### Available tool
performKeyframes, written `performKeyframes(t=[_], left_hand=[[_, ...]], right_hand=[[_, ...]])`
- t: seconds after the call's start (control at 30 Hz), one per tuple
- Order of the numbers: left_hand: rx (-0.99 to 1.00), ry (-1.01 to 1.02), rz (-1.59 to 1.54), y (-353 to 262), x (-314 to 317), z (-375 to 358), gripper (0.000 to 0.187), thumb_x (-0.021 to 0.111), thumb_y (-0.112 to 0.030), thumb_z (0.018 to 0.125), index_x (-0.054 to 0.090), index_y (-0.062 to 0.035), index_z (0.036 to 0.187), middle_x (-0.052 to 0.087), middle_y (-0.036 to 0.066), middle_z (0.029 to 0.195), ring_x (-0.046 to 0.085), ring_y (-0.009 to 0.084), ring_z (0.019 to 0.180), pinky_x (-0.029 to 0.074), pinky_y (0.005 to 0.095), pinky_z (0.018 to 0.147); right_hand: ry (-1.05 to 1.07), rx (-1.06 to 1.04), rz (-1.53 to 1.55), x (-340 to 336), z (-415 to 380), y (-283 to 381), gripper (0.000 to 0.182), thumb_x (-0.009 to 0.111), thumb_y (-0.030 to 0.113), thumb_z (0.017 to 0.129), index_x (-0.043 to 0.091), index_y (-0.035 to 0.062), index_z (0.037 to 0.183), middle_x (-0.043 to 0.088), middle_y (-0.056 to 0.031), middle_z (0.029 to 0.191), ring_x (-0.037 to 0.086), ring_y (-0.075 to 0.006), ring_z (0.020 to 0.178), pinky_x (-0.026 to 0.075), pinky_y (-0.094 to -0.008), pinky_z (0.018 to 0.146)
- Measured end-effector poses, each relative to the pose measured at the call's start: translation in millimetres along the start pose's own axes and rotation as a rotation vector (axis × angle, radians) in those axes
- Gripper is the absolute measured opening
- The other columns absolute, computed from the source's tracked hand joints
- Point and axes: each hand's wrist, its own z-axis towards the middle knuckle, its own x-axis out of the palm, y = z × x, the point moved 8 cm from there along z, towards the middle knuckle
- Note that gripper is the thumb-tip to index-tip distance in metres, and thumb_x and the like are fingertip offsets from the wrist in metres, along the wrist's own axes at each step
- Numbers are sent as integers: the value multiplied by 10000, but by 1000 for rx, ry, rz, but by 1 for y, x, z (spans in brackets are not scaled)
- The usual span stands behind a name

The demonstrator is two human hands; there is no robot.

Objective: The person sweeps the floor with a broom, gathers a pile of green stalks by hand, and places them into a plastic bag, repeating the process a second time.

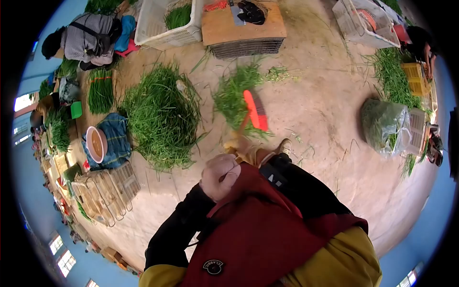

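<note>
A broom [256,111] with a bright orange-red head lies against loose green stalks [234,98] on the floor ahead of me. Its handle runs back toward my body, partly blurred. My right hand [251,152], smeared a little by motion, is closed around the handle in front of my dark red apron. Nearer my body and to the left, my pale gloved left hand [220,177] is curled into a fist at the handle's upper end; the grip itself is partly hidden. One shoe [285,146] shows just beyond my right sleeve.
A big heap of green stalks [160,117] lies left of the broom. Further left are a pink basin [96,144] and plastic crates [103,193]. A wooden-topped crate [244,24] stands ahead; a plastic-wrapped bundle [385,125] sits right. A bent-over person [88,38] works upper left.
</note>
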Motion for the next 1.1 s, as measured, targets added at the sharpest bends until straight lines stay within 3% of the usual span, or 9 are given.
performKeyframes(t=[0.1,0.17,0.23,0.27,0.37,0.4,0.63,0.9,1.1], left_hand=[[48,2,135,-18,9,2,216,497,-133,759,455,-12,585,481,100,579,498,272,575,440,357,659],[115,71,300,-43,24,11,217,556,-114,729,441,-19,571,457,95,560,494,257,556,404,339,550],[115,137,238,-62,47,20,237,614,-121,700,437,-39,564,453,77,555,494,245,547,380,330,515],[108,177,187,-71,59,25,273,671,-129,670,434,-59,556,449,59,551,494,234,539,356,321,481],[406,383,87,-115,97,28,325,769,-149,594,446,-110,567,475,21,575,507,206,549,368,298,490],[468,461,82,-125,110,25,351,799,-176,571,450,-145,590,501,-2,613,529,200,588,395,300,509],[617,702,-14,-129,191,23,319,768,-173,633,459,-136,703,554,18,767,570,218,782,456,372,786],[161,1139,-159,-2,327,17,145,596,-215,759,537,-83,748,591,88,1020,467,266,1122,373,362,911],[200,898,-238,25,273,20,192,648,-167,715,497,-62,660,535,42,653,522,199,656,405,323,597]], right_hand=[[174,-53,62,24,-4,1,648,586,117,744,255,47,1296,533,-49,716,537,-161,601,459,-291,532],[100,-8,1,19,-24,3,405,575,105,762,424,10,1126,525,-39,716,508,-138,600,434,-265,560],[234,-317,110,21,-51,32,229,568,109,780,514,15,982,529,-46,717,498,-128,589,423,-267,559],[6,-401,-294,5,-62,38,100,554,156,786,554,62,751,489,-16,644,509,-139,629,421,-268,603],[20,-729,-321,-17,-111,41,118,564,158,777,566,43,802,523,-28,678,499,-138,626,420,-272,593],[-33,-337,198,-26,-132,29,119,571,147,773,563,38,819,544,-44,703,511,-141,626,426,-273,573],[-503,-414,536,-142,-234,-7,80,593,89,760,553,66,825,522,-29,607,482,-125,498,399,-241,449],[-952,-462,615,-350,-212,-199,50,556,43,722,563,80,756,527,-41,585,479,-130,465,384,-253,420],[-880,-519,31,-294,-150,-177,15,556,71,737,562,82,745,526,-36,593,481,-126,487,389,-254,444]])
